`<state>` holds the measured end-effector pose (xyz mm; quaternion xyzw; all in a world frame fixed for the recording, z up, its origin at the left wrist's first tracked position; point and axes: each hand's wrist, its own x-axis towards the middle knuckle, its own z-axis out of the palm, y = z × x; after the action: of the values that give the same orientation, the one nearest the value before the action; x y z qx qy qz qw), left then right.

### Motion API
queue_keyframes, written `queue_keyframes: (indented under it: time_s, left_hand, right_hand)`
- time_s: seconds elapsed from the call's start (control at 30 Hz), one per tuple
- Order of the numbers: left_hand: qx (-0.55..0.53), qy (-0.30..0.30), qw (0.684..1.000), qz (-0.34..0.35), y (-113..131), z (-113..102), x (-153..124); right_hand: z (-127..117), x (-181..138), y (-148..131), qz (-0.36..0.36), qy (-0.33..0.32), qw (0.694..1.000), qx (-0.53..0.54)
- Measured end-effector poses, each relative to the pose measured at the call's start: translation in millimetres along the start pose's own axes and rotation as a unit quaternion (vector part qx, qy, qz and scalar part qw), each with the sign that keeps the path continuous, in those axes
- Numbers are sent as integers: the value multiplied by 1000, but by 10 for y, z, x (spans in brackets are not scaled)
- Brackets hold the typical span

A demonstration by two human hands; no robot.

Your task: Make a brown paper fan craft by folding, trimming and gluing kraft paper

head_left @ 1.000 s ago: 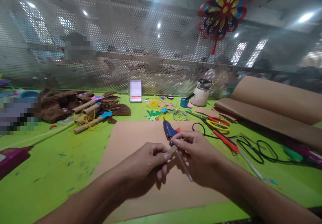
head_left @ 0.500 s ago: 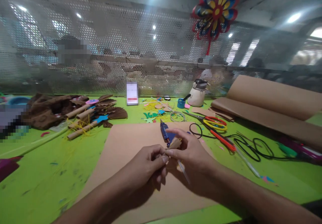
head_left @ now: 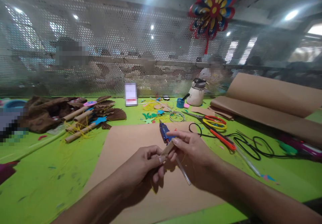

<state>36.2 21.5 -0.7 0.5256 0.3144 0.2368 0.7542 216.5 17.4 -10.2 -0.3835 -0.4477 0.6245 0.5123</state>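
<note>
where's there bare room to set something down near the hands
Mostly bare: the brown sheet left of the glue gun, beyond the left hand, and the specked green tabletop between that sheet and the purple object. Crowded: farther back, from brown tubes past green scraps to scissors.

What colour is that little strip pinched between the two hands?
The little strip is dull brown, best seen in the head view.

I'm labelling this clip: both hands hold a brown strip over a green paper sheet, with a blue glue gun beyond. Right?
The paper sheet is brown, not green, as the head view shows. The left hand and right hand hold the brown strip over it, with the blue glue gun beyond.
</note>
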Motion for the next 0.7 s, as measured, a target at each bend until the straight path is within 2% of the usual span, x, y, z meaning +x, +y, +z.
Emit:
queue_keyframes:
  time_s: [0.17,0.57,0.7]
  left_hand:
    - [7,-8,1000,-9,-9,-39,15]
    - [-11,-13,1000,-1,5,-10,-12]
    - [9,-12,1000,-1,15,-19,-8]
  right_hand:
    - [79,-44,7,6,15,999,50]
    - [86,-76,8,-6,6,998,63]
    - [81,-71,21,-18,21,999,30]
